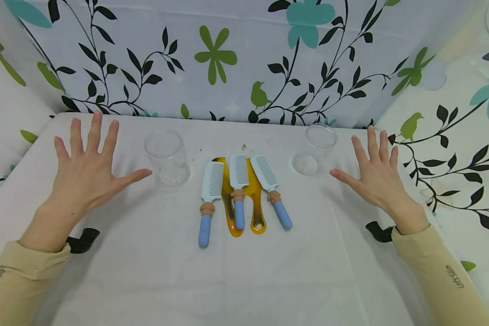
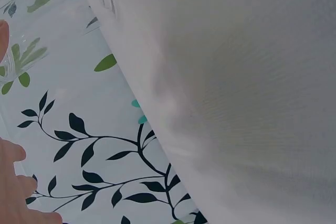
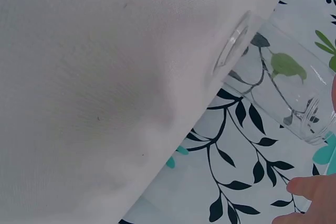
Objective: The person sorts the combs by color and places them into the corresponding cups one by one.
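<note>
My left hand is spread with straight fingers at the left, holding nothing; its thumb points at a clear plastic cup. On the other side my right hand is spread the same way beside a second clear cup, which also shows in the right wrist view. Between the cups lie three combs with pale blue teeth and blue handles: a left comb, a middle comb and a right comb. Two amber combs lie partly hidden under them.
A white cloth covers the table. Behind its far edge hangs a curtain printed with leaves and flowers. Small dark specks lie beyond the combs. Black wrist mounts stick out at the cuffs.
</note>
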### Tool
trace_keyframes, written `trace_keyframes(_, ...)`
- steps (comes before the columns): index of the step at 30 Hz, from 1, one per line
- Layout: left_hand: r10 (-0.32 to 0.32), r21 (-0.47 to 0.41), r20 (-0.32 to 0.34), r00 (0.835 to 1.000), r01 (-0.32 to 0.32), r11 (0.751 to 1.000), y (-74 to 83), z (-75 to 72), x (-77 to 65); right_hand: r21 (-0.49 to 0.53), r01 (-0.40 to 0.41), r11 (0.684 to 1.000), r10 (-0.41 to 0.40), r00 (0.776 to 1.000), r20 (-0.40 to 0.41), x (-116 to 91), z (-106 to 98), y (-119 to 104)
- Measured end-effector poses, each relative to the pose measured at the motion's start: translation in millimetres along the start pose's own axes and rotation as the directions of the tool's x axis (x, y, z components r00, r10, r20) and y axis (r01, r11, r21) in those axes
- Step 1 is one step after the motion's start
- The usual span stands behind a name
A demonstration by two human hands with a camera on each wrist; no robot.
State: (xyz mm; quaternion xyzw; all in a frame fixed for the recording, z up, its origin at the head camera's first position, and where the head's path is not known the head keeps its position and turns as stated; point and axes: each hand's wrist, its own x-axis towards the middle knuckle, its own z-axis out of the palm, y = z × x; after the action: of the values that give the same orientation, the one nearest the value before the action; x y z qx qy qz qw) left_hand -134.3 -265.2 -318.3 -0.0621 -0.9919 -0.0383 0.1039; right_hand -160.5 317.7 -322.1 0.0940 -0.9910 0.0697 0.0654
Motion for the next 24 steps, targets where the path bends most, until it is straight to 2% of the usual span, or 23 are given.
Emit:
trace_keyframes(8,0.012,-0.005,0.005,1.000,-0.012,1.000,2.0,2.1,0.2,0.002,0.019,1.000,-0.019,1.000,-0.001,-0.8,2.3,-1.7)
trace_keyframes(10,0.012,-0.034,0.017,1.000,-0.012,0.999,3.7,3.1,-0.3,0.012,0.028,1.000,-0.028,1.000,0.007,-1.7,2.4,-3.5)
trace_keyframes(12,0.012,-0.102,0.028,1.000,-0.009,0.995,6.5,4.0,-0.8,0.035,0.030,0.999,-0.031,0.999,0.018,-3.0,2.1,-5.8)
trace_keyframes(16,-0.019,-0.270,0.091,0.996,0.043,0.962,14.3,5.1,-1.2,0.118,0.005,0.993,-0.012,0.998,0.057,-4.7,2.2,-12.6)
trace_keyframes(20,-0.048,-0.365,0.170,0.984,0.108,0.925,23.8,5.4,1.0,0.167,-0.059,0.984,0.039,0.992,0.120,-5.6,3.7,-20.1)
trace_keyframes(24,-0.053,-0.451,0.181,0.982,0.131,0.883,31.5,5.2,3.3,0.181,-0.086,0.980,0.060,0.988,0.144,-7.2,6.0,-26.3)
